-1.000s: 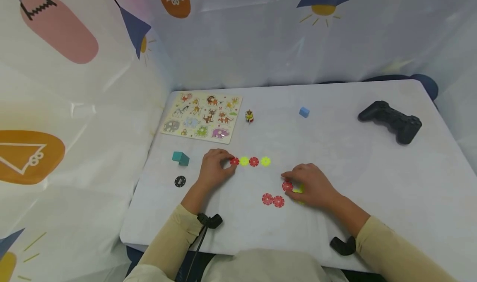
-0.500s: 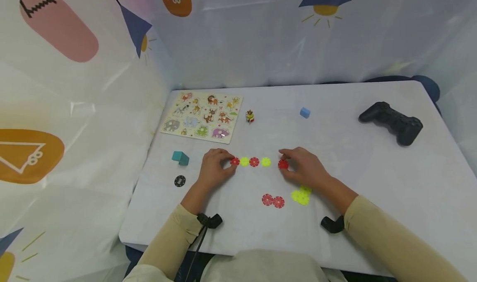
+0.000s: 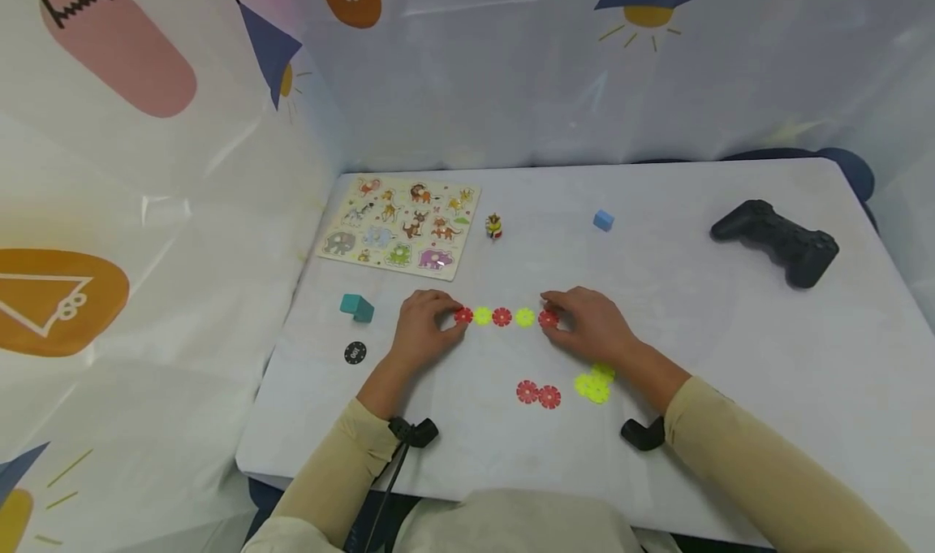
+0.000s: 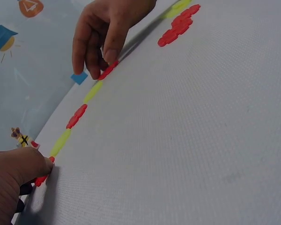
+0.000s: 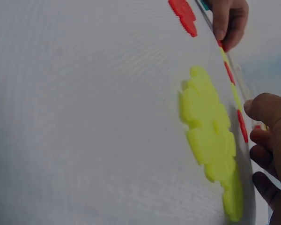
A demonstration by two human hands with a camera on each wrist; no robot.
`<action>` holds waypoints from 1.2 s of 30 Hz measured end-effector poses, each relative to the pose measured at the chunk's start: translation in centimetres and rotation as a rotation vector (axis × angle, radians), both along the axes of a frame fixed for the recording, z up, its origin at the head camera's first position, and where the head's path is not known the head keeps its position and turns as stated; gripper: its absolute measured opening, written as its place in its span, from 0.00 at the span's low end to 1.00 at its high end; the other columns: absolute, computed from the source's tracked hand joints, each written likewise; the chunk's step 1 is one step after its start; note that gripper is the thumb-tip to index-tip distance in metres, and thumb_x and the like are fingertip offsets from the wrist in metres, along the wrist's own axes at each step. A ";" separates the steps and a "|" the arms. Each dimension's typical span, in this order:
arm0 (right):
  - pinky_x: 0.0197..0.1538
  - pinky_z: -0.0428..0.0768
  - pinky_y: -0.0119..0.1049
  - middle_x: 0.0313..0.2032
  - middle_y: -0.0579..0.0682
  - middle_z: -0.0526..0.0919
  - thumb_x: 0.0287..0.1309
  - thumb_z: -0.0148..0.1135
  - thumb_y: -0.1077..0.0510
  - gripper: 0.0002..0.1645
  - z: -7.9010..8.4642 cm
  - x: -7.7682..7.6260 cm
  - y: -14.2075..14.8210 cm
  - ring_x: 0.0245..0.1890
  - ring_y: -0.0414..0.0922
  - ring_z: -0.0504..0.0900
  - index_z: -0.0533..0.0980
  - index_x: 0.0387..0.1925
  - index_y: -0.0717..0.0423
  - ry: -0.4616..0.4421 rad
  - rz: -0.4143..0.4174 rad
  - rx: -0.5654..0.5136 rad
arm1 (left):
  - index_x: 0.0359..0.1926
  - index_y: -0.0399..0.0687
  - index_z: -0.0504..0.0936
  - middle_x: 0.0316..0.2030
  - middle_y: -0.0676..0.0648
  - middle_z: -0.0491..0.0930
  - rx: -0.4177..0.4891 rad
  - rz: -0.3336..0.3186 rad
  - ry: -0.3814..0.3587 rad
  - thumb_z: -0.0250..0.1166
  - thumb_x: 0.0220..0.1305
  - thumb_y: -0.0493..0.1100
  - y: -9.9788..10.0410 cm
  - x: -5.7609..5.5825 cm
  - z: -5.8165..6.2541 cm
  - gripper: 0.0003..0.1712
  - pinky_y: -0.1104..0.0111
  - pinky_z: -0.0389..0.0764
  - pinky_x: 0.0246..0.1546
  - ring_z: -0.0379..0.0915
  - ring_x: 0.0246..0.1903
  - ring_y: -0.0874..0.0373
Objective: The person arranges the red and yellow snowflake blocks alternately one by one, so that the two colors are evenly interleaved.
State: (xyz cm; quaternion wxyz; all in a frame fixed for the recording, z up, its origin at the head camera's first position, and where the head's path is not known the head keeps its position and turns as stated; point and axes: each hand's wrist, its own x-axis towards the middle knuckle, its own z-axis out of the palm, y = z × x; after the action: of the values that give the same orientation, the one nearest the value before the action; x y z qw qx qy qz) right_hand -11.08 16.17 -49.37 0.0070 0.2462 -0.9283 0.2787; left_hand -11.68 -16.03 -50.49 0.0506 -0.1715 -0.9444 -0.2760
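Red and yellow flower-shaped discs lie in a straight alternating row mid-table. My left hand [image 3: 426,326] pinches the red disc [image 3: 463,316] at the row's left end between thumb and finger. At the right end, my right hand [image 3: 590,322] has thumb and fingertips about another red disc [image 3: 548,319], flat at the table in the left wrist view. Between them are a yellow disc [image 3: 482,316], a red disc [image 3: 501,317] and a second yellow disc [image 3: 524,317]. Nearer the body lie two touching red discs [image 3: 538,395] and a pile of yellow discs [image 5: 208,126].
An animal puzzle board [image 3: 398,226] lies back left, with a small figurine [image 3: 493,226] beside it. A blue block [image 3: 603,220] and a black game controller [image 3: 776,241] are toward the back right. At left sit a teal block [image 3: 357,307] and a black chip [image 3: 355,352].
My right hand has carried a red disc from beside the yellow pile up and left to the row's right end. The left hand has stayed on its disc.
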 end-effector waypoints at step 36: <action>0.51 0.72 0.30 0.46 0.39 0.82 0.44 0.78 0.59 0.33 -1.3 5.0 8.0 0.49 0.41 0.77 0.79 0.56 0.51 0.028 0.060 -0.237 | 0.43 0.53 0.88 0.43 0.53 0.80 0.008 0.010 -0.020 0.73 0.55 0.51 0.2 0.0 0.2 0.15 0.53 0.66 0.56 0.70 0.51 0.55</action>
State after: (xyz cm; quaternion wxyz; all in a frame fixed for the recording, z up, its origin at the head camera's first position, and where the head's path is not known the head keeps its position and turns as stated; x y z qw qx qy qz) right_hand -6.12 24.12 -50.64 0.0404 0.2753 -0.8808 0.3831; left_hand -11.67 -15.84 -50.32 0.0430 -0.1639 -0.9446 -0.2813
